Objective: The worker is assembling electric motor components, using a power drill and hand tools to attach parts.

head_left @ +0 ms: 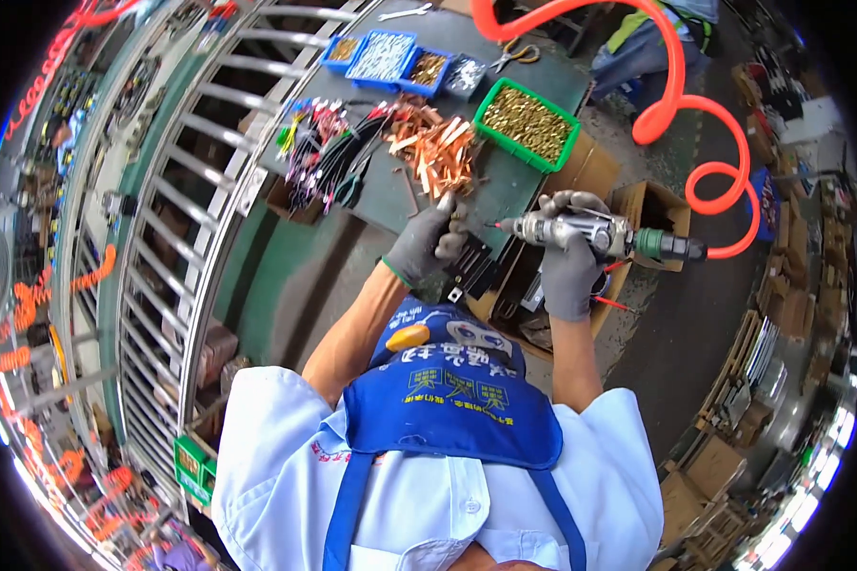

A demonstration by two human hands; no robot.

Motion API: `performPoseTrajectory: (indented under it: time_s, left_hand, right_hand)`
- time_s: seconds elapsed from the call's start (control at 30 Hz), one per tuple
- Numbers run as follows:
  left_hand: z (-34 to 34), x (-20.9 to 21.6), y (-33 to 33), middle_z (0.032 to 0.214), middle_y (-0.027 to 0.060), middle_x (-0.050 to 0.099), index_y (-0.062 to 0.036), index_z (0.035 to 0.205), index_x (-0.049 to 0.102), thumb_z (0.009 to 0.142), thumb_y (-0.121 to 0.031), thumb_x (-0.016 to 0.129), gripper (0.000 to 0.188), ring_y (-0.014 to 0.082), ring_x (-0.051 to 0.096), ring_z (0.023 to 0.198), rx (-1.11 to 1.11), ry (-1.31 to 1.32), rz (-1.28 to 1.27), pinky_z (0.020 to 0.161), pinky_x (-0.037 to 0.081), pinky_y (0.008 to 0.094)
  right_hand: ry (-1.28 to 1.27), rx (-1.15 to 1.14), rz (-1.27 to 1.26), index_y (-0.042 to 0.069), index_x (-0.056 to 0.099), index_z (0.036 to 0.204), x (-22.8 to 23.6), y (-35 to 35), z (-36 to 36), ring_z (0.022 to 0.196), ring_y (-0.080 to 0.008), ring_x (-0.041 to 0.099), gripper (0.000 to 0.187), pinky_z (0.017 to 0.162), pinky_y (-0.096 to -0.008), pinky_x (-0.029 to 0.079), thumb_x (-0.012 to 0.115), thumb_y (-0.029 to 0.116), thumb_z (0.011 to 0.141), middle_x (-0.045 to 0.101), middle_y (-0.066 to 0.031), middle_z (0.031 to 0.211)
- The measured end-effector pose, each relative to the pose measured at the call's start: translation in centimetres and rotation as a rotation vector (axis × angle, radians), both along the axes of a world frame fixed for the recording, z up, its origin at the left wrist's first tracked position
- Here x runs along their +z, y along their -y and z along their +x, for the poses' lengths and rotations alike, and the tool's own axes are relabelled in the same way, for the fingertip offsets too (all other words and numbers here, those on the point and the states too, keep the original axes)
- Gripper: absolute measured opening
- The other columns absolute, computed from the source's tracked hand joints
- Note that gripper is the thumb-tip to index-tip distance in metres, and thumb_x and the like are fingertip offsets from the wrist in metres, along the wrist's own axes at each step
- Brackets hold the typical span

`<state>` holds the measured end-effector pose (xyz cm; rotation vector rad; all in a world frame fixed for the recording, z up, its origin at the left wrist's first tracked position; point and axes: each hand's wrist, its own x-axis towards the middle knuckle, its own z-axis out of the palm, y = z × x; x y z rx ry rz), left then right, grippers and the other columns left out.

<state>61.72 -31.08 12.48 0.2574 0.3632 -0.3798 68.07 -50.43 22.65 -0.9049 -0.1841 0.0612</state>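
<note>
My right hand (568,284), in a grey glove, is wrapped round a silver pneumatic screwdriver (595,231). The tool lies level, its thin bit pointing left toward my other hand. My left hand (427,246), also gloved, is closed at the near edge of the dark workbench (379,198); whatever sits between its fingers cannot be made out. Just beyond it is a pile of copper strips (436,147). Black parts with holes (473,270) lie between my hands, close to the apron. A bundle of dark wires (338,162) spreads left of the copper.
A green bin (512,149) of brass fasteners stands at the bench's right. Small blue bins (375,85) of hardware, pliers (516,54) and a wrench (405,12) lie farther back. A red coiled hose (681,76) loops on the right above cardboard boxes (649,205). Metal rollers (195,169) run along the left.
</note>
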Motion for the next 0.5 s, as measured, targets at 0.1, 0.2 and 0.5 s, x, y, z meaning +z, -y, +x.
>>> performPoseTrajectory:
  time_s: [0.1, 0.2, 0.5]
  left_hand:
    - [-5.0, -1.0, 0.5, 0.074, -0.0024, 0.045, -0.0068, 0.099, 0.052, 0.094, -0.047, 0.059, 0.041, 0.003, 0.038, 0.051, 0.004, 0.033, -0.004, 0.04, 0.032, 0.0152]
    - [-8.3, -3.4, 1.4, 0.084, 0.0021, 0.053, -0.0017, 0.109, 0.054, 0.094, -0.032, 0.063, 0.035, 0.0061, 0.05, 0.065, 0.147, -0.03, 0.05, 0.048, 0.041, 0.0144]
    - [-10.9, -5.0, 1.6, 0.081, 0.0035, 0.061, -0.0032, 0.108, 0.057, 0.098, -0.031, 0.055, 0.029, 0.0085, 0.061, 0.066, 0.276, -0.081, -0.099, 0.052, 0.052, 0.0148]
  right_hand:
    - [-0.07, 0.076, -0.024, 0.005, 0.056, 0.107, 0.0, -1.5, -1.2, 0.087, -0.0214, 0.06, 0.038, 0.103, -0.0472, 0.043, 0.05, -0.004, 0.071, 0.061, -0.0098, 0.097]
    - [-0.102, 0.147, -0.039, 0.004, 0.055, 0.109, -0.6, -2.7, -2.3, 0.089, -0.0218, 0.061, 0.039, 0.105, -0.0489, 0.042, 0.05, -0.004, 0.071, 0.061, -0.0098, 0.099]
    - [-0.13, 0.295, -0.06, 0.001, 0.054, 0.105, -2.7, -4.5, -5.4, 0.087, -0.0214, 0.062, 0.035, 0.094, -0.0426, 0.049, 0.052, -0.007, 0.071, 0.061, -0.0125, 0.098]
